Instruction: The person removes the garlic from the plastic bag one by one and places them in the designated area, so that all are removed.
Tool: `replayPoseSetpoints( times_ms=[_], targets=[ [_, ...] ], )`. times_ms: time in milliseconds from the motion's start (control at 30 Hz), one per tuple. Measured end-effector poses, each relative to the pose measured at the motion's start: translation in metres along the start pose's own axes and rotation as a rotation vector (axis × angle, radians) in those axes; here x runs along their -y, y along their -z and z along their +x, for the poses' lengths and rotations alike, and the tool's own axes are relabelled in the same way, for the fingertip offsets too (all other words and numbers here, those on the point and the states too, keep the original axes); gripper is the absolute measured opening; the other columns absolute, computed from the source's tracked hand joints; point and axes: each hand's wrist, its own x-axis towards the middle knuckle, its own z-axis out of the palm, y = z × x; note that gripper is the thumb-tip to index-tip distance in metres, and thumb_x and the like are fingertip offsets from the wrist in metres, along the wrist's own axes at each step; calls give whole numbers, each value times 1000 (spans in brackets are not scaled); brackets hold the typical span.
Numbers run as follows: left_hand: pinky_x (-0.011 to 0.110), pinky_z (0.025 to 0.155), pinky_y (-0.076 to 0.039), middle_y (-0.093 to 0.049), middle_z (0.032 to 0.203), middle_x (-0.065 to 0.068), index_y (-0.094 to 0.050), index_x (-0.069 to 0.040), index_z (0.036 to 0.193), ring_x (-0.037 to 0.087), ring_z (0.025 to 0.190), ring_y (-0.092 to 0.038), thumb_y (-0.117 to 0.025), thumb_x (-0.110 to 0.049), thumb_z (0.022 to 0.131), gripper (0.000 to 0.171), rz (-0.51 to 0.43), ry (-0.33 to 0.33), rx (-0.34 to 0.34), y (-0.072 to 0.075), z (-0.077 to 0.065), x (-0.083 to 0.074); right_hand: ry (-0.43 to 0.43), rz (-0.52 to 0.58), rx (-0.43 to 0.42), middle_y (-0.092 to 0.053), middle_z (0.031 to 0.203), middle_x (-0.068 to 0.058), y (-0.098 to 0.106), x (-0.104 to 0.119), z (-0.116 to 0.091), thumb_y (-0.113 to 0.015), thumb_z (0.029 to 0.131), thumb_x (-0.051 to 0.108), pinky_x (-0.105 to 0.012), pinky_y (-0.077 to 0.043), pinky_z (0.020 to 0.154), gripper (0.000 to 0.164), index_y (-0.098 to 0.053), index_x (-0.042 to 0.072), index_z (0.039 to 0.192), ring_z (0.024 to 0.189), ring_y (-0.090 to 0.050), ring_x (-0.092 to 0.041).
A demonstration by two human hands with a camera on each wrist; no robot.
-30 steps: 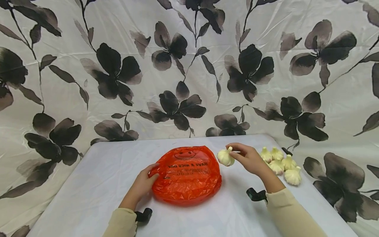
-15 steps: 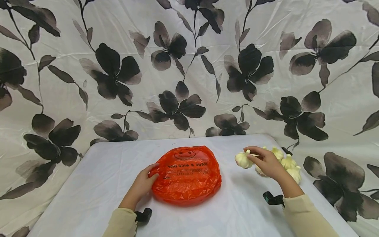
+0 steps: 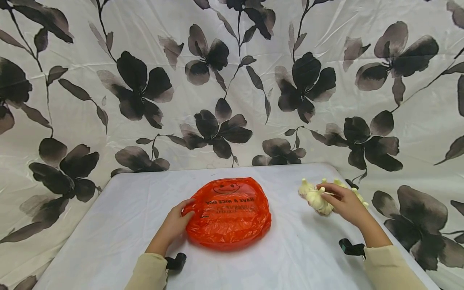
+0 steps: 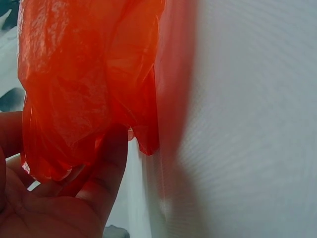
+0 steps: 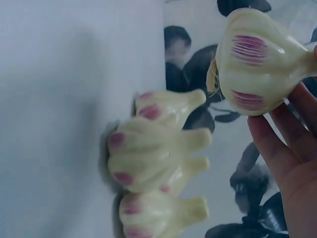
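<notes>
A puffed, crinkled red plastic bag (image 3: 232, 225) with a printed smiley and mirrored writing lies in the middle of the table. My left hand (image 3: 175, 223) grips its left edge; up close in the left wrist view, fingers (image 4: 106, 183) wrap around the thin film. What the bag contains is hidden. On the right side, my right hand (image 3: 344, 203) pinches a pale garlic bulb (image 5: 262, 59) by its stem, holding it up above the tabletop. More garlic bulbs (image 5: 153, 153), cream with purple patches, stand in a cluster, partly covered by that hand in the head view.
A white cloth covers the table (image 3: 119, 225), whose right edge runs close beside the garlic. Behind it hangs a floral curtain (image 3: 253, 88). Each wrist carries a small black camera (image 3: 351, 247).
Holding the garlic bulb, my right hand has moved rightward from beside the red bag to the garlic cluster. My left hand keeps its grip on the bag in the same place.
</notes>
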Motion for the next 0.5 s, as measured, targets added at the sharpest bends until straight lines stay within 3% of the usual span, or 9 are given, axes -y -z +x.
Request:
replayPoseSetpoints(
  times_ms=[200,400,500],
  targets=[
    [55,106,-42,-38,152,16,-40,-19,147,38,136,-41,-53,-19,99,49,3,-2,1,0,0,-2,8,16,-22,-61,127,-10,10,-14,-9,-55,99,31,-7,-47,82,37,-60,8,128,101,-53,16],
    [57,107,-40,-38,152,16,-41,-18,147,38,136,-41,-53,-18,99,49,6,-8,2,1,0,-2,-3,23,-62,-58,117,20,17,-24,-16,-57,98,28,-5,-47,79,36,-62,5,126,99,-48,23],
    [57,108,-39,-38,152,16,-40,-19,147,38,137,-40,-53,-19,99,49,7,0,3,1,-1,-1,-3,22,-78,-58,112,23,19,-28,-20,-58,97,26,-4,-46,79,35,-62,4,124,98,-47,23]
  ],
)
